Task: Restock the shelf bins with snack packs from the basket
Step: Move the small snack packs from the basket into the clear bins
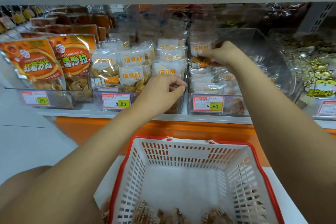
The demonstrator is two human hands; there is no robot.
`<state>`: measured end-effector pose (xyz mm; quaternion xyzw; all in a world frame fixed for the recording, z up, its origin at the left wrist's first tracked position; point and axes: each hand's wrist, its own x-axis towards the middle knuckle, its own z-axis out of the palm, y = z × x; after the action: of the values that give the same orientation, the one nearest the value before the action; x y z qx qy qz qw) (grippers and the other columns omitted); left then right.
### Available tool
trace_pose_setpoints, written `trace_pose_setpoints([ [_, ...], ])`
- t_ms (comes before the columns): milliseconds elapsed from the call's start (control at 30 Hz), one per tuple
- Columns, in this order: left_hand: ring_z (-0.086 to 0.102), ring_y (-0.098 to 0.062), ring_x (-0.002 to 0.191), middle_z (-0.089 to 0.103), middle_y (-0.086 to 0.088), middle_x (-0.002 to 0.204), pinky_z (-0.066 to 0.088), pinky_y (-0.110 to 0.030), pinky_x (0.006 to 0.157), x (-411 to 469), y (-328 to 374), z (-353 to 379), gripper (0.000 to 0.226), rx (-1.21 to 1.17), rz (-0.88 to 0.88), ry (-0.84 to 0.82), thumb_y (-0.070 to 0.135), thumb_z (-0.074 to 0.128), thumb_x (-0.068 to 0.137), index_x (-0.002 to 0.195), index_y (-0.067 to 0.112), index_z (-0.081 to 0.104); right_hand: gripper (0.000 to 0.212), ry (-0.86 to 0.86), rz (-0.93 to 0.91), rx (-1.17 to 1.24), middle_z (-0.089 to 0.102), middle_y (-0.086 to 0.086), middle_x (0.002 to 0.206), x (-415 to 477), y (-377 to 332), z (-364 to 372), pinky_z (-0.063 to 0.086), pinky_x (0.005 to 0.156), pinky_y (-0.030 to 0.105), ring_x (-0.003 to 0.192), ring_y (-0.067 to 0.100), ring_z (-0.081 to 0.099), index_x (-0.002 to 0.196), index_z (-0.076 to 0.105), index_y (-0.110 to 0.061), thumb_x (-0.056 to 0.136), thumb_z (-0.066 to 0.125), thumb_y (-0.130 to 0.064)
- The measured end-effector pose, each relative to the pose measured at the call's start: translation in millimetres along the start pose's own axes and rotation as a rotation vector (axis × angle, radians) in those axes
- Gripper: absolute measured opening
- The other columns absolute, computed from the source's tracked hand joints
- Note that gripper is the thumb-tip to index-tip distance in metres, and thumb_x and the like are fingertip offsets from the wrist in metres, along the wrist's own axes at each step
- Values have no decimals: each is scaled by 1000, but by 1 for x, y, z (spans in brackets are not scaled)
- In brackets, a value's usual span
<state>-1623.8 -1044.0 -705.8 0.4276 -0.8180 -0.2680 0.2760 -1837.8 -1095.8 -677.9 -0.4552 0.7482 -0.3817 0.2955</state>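
**Fingers, right hand** (205, 53): thumb and forefinger pressed together, pinching the right edge of one snack pack (201, 49). The right hand (223, 54) reaches in from the right, so the pack lies to the left of the fingertips, inside the right bin (254, 42), above the packs already stacked there.

**Snack pack:** clear crinkled film, white label with orange characters, golden curled crisps inside. It is held upright, long axis vertical, label facing out. Judged light and crushable, wanting a gentle set-down.

**Fingers, left hand** (179, 88): curled at the front right corner of the middle bin (97, 102). Whether they grip a pack or the bin edge cannot be told. The left hand (161, 92) is lower and farther from the held pack, and the right is the nearer.

**Bins:** rigid clear plastic with sloped fronts. The middle one is nearly full. The right one is partly filled along its left side.

**Basket** (190, 139): white slotted plastic with a red rim, standing below both arms. A few remaining packs (163, 214) lie at its near edge.
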Motion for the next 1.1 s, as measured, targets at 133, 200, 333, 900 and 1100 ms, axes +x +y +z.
trace_pose_setpoints([
  [133,63,-3,93,68,8,107,52,-21,84,-3,-2,-1,21,-10,25,-4,21,58,94,110,18,70,81,161,-45,-37,47,12,135,-8,2,-6,46,96,38,119,27,52,138,35,-2,79,72,-44],
  [200,64,-3,94,69,9,104,53,-27,86,-11,-4,0,19,-37,48,19,23,56,94,108,20,70,60,303,-166,-72,55,9,123,-23,1,-10,45,87,31,110,21,55,126,46,-4,84,68,-40],
  [333,60,-6,68,68,1,73,47,-22,65,-35,-17,5,27,8,85,64,29,54,95,75,15,66,33,280,-419,-115,52,-4,63,-68,5,-3,35,55,8,58,3,47,75,59,-2,90,61,-31],
  [900,52,-23,87,50,-8,96,42,-31,73,-139,-126,42,30,677,-492,-853,41,47,97,95,12,55,16,-944,-270,-847,48,13,78,-170,189,148,39,63,29,68,22,44,76,46,-5,88,56,-4],
  [1100,51,-18,79,54,-6,86,46,-31,77,-151,-136,45,35,761,-557,-843,35,46,99,74,11,46,24,-1081,-191,-846,39,8,69,-185,259,187,27,57,27,62,17,34,70,41,-6,88,57,-2],
])
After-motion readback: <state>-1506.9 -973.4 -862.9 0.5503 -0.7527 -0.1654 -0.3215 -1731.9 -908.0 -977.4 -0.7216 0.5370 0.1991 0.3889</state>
